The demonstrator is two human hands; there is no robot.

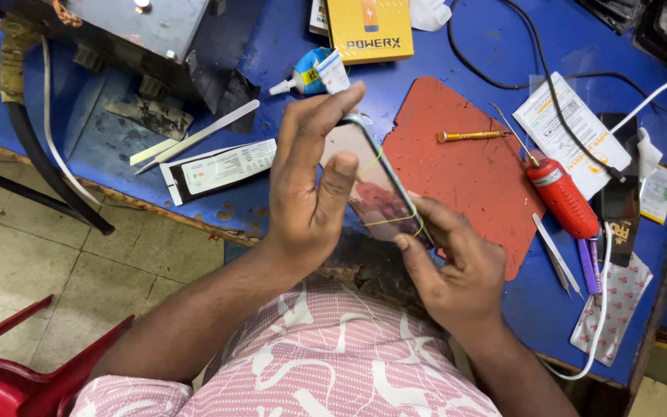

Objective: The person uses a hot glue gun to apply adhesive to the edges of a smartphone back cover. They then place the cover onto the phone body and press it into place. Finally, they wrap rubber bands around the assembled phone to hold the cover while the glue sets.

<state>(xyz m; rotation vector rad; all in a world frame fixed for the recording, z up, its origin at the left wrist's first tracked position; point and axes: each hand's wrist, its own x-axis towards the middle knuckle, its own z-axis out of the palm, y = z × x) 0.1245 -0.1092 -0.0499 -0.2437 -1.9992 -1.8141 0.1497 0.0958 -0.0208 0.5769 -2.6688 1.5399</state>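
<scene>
- The left hand wraps its fingers round the top edge of a slim glossy-faced smartphone, thumb pressed on the glass.
- The right hand pinches the phone's lower end, where thin yellow rubber bands cross it.
- The phone is held tilted above a red rubber work mat on the blue workbench.
- A red-handled tool and a small gold screwdriver lie to the right of the phone.

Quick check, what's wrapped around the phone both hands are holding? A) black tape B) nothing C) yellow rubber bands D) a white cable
C: thin yellow rubber bands cross the glass of the phone, which the left hand grips from the side while the right hand holds its lower end.
</scene>
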